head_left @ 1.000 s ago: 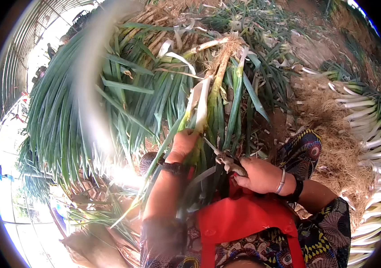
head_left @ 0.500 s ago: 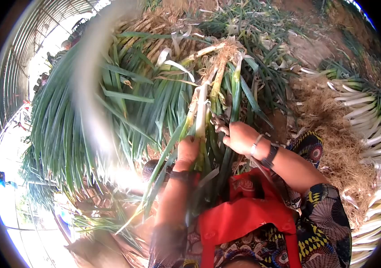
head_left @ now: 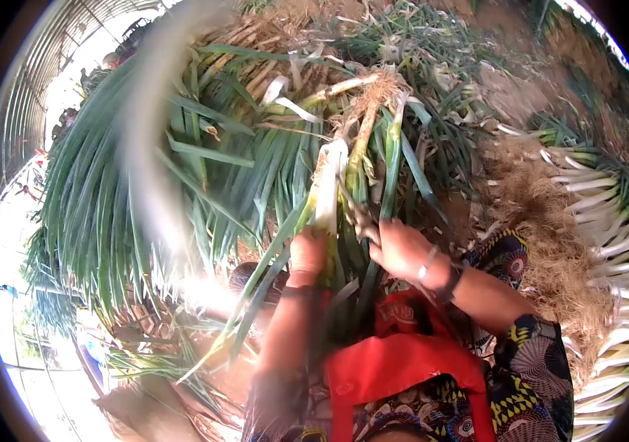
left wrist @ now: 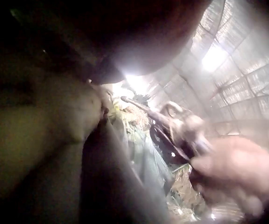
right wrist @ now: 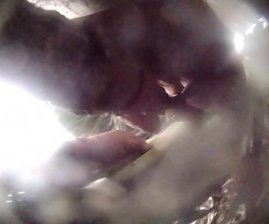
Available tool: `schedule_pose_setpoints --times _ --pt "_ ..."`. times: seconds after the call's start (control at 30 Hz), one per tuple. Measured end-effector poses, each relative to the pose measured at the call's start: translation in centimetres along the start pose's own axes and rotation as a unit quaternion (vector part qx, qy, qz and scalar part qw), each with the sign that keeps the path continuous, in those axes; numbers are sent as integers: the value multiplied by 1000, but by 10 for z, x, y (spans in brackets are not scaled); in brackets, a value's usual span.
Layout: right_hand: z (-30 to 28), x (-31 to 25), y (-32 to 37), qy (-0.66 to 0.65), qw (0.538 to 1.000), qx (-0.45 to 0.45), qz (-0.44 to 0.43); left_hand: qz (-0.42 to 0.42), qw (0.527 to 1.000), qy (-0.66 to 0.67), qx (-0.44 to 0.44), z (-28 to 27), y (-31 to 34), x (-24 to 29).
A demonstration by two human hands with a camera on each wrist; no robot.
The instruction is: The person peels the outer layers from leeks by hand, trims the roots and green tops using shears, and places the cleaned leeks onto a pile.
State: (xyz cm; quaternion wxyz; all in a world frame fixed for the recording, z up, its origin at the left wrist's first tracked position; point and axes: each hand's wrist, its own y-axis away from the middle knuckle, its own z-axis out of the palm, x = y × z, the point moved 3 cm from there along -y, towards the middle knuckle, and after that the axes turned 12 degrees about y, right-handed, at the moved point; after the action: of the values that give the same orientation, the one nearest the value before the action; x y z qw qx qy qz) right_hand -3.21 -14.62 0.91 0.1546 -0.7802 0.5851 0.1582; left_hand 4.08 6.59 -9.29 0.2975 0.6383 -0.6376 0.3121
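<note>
My left hand (head_left: pixel 309 252) grips a long green onion (head_left: pixel 329 188) low on its stalk, with the white end pointing away from me. Green leaves run back from the fist toward my lap. Just right of the stalk, my right hand (head_left: pixel 403 250) holds a pair of scissors (head_left: pixel 361 221) with wrapped-looking handles. Their thin blades point up and left, close alongside the white part. In the left wrist view the scissors (left wrist: pixel 174 123) stick out of the right hand (left wrist: pixel 239 168). The right wrist view is blurred and mostly shows dark fingers (right wrist: pixel 111 144) beside a pale stalk.
A large heap of green onions (head_left: pixel 100 191) lies to the left. More rooted onions (head_left: pixel 366 121) lie just ahead. Cut roots (head_left: pixel 543 221) are piled at the right, beside a long row of white-ended onions (head_left: pixel 602 206). A red apron (head_left: pixel 403 368) covers my lap.
My right hand has moved up and left with the scissors, from near my thigh to beside the white stalk. My left hand keeps its grip and has shifted slightly lower.
</note>
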Motion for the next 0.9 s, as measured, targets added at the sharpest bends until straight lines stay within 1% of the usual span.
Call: schedule_pose_setpoints --times 0.03,0.07,0.1,0.17,0.2,0.23,0.27,0.3,0.33,0.37,0.4,0.43,0.47,0.5,0.53,0.57,0.6,0.63,0.67,0.7,0.77,0.8,0.83,0.87,0.9 --pt "11 11 -25 26 999 14 -22 5 1000 0 6 -1 -1 1" --pt "20 26 -56 58 998 28 13 -16 1000 -5 -11 -3 0 5" --pt "15 29 -75 91 994 41 49 19 1000 -22 10 -6 4 9" --pt "12 35 -82 34 992 -9 124 92 993 -52 58 -14 8 21" --pt "5 32 -84 3 986 -35 162 129 986 -81 70 -23 6 35" --pt "4 24 -73 -12 985 -72 155 159 978 -109 77 -31 14 51" --pt "12 20 -58 13 997 -35 72 189 969 -135 84 -33 19 60" --pt "12 16 -45 38 999 8 -14 184 971 -139 56 -28 16 59" --pt "15 15 -36 82 995 14 -56 175 973 -145 26 -22 16 55" --pt "19 17 -41 54 998 -3 -25 167 974 -154 -6 -17 17 51" --pt "21 19 -53 25 1000 -16 6 92 976 -188 -64 -9 13 48" --pt "18 20 -68 -2 999 -29 37 72 972 -209 -79 -4 12 47" --pt "0 16 -81 -20 986 -77 149 51 967 -230 -92 0 12 46" --pt "27 46 -110 5 988 12 152 31 963 -249 -103 3 11 48" --pt "24 54 -115 23 986 2 164 -10 967 -227 -119 2 9 52" --pt "22 57 -118 39 983 -8 178 -27 968 -216 -126 -4 4 56" --pt "15 49 -102 35 986 -29 158 -49 969 -201 -138 -7 2 57" --pt "0 31 -76 30 990 -79 115 -75 969 -182 -153 -6 3 55" --pt "8 28 -49 -2 1000 -29 -4 -102 964 -184 -161 -5 -5 48" --pt "-3 11 -21 -14 998 1 -69 -72 967 -148 -195 -18 -6 58" --pt "-32 -23 20 -32 992 36 -118 -87 974 -92 -190 -30 -16 60" --pt "-23 -14 13 -13 997 -28 -68 -91 974 -86 -187 -28 -25 48" --pt "-11 -3 3 6 996 -93 -16 -82 970 -77 -215 -37 -26 54" --pt "-13 8 -10 -11 999 -18 42 -47 976 -67 -203 -47 -22 58" --pt "-5 31 -26 -12 996 7 85 -7 980 -58 -188 -58 -20 66"
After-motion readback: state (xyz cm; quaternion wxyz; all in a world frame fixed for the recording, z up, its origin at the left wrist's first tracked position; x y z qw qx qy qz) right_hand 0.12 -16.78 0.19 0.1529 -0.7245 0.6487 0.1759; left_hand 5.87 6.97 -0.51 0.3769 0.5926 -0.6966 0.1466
